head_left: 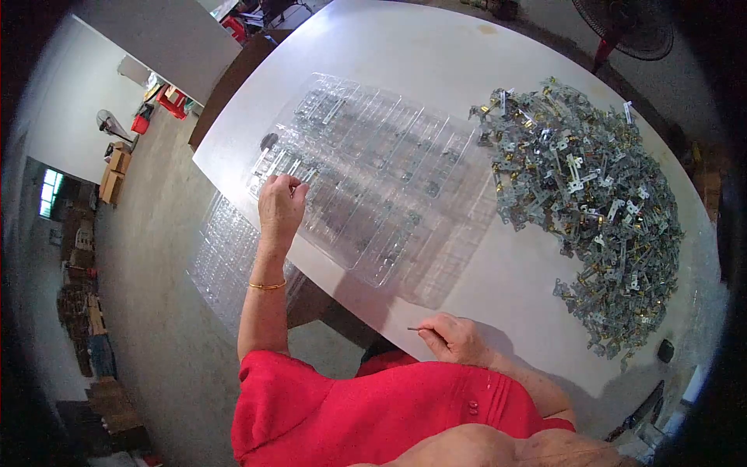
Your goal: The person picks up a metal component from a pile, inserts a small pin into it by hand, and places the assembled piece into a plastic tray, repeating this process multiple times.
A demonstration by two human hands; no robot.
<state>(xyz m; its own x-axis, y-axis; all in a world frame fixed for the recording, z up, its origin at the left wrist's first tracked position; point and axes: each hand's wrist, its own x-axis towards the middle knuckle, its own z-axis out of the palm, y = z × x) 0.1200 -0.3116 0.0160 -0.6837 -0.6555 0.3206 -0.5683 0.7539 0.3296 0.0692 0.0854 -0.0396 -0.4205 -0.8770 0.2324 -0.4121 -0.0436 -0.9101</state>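
My left hand (pixel 282 204) is over the left edge of a clear plastic tray (pixel 362 175), its fingers pinched together near metal parts in the tray; what they hold is too small to make out. Long thin slots in the tray carry metal pieces. My right hand (pixel 455 339) rests at the table's near edge, closed on a small thin rod (pixel 414 328) that points left. To the right lies a large heap of metal brackets (pixel 580 187), some with brass-coloured bits.
The white table (pixel 420 39) has a dark round spot beside the tray. More clear trays (pixel 226 257) lie below its left edge. A fan (pixel 626 27) stands beyond the table. Boxes (pixel 115 173) and red stools (pixel 173 101) are on the floor at left.
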